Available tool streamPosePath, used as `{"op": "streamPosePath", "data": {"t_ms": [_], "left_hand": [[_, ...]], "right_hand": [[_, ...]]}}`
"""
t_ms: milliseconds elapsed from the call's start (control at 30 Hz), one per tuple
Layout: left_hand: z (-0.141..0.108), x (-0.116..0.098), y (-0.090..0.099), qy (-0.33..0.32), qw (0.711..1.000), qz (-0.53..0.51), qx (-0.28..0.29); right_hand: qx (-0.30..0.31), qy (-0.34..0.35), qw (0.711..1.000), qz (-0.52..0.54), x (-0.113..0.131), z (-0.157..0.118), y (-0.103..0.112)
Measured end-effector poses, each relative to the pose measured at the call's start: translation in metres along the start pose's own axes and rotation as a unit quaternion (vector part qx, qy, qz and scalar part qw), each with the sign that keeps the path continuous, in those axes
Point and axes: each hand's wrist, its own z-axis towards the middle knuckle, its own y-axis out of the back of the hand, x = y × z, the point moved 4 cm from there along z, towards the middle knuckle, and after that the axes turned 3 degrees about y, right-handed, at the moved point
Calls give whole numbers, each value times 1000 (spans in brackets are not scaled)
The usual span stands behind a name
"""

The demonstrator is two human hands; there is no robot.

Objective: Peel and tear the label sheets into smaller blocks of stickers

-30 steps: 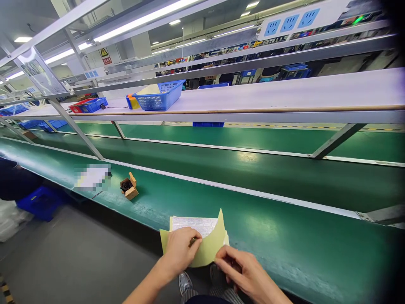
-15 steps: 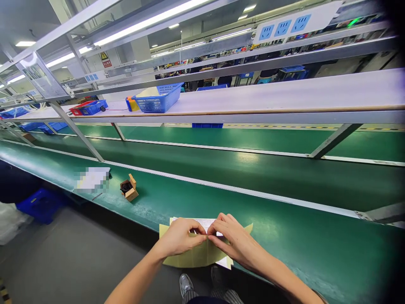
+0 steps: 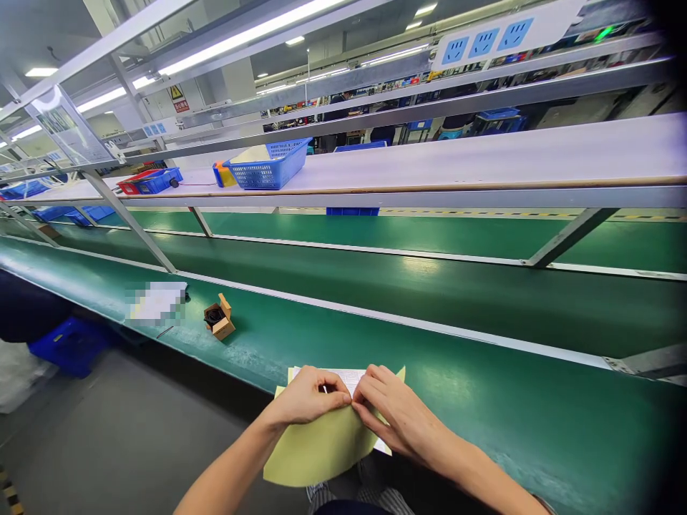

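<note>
A yellow backing sheet (image 3: 322,447) with a white label sheet (image 3: 343,375) under it lies at the near edge of the green conveyor belt (image 3: 483,408). My left hand (image 3: 305,395) pinches the yellow sheet near its top, thumb and forefinger closed. My right hand (image 3: 389,411) meets it fingertip to fingertip at the same spot and rests on the sheets. The lower part of the yellow sheet hangs over the belt edge toward me.
A small open cardboard box (image 3: 219,319) with a dark part inside and a blurred white paper (image 3: 157,302) sit left on the belt. A blue basket (image 3: 268,164) and red and blue trays (image 3: 146,180) stand on the upper shelf. Grey floor lies below left.
My right hand came up from the sheet's lower edge to meet my left hand at the top. The yellow sheet, first folded upright, now lies flatter and hangs toward me.
</note>
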Motion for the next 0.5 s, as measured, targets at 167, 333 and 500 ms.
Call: {"op": "streamPosePath", "data": {"t_ms": [167,333,500], "left_hand": [[0,-4,1,4,1000,12,12],[4,-3,0,3,1000,15,14],[10,9,0,31,999,-24,12]], "right_hand": [[54,-63,994,68,-7,0,9],[110,-70,988,80,-12,2,10],[71,-18,997,32,-12,0,6]]}}
